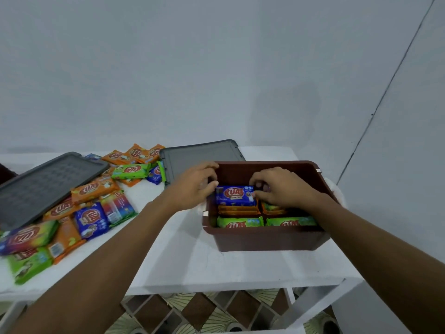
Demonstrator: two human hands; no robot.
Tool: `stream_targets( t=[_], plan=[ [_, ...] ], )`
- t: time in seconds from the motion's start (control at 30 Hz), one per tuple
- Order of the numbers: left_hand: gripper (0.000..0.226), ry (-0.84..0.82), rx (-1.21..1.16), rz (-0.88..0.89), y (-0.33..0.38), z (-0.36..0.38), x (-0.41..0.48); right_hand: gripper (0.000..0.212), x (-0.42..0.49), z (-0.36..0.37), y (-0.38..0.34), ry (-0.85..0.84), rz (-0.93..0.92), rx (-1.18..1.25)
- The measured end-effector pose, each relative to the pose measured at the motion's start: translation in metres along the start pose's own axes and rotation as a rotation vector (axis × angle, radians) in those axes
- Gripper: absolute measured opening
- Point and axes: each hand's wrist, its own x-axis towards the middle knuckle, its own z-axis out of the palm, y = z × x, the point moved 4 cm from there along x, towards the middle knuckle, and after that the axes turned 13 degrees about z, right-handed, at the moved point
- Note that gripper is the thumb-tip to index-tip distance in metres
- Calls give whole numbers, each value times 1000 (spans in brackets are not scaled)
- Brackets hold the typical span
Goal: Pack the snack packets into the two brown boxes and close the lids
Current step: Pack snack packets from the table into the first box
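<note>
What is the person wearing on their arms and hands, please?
Nothing that shows: the left forearm and right forearm are bare up to the frame's edge, with no sleeves, watch or bracelets. The left hand and right hand wear no gloves; the fingers are too blurred to rule out a ring.

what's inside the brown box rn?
In the brown box: green packets along the near wall, orange packets behind them, a blue packet on top, held by left hand and right hand. Far right corner and lower layers are covered.
</note>
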Motion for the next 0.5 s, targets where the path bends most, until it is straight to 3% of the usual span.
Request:
stream_targets(
  t=[0.13,0.23,0.37,0.5],
  plan=[
    [30,-53,62,-26,-26,-18,-48,4,13,-3,-55,175,-41,135],
    [29,-109,122,-120,-59,-35,-95,7,28,-3,-104,239,-59,247],
    [30,-152,196,-256,-106,-67,-169,5,51,16,-186,134,-153,220],
    [45,-192,316,-362,-137,-88,-227,27,68,76,-253,-115,-143,35]
  ],
)
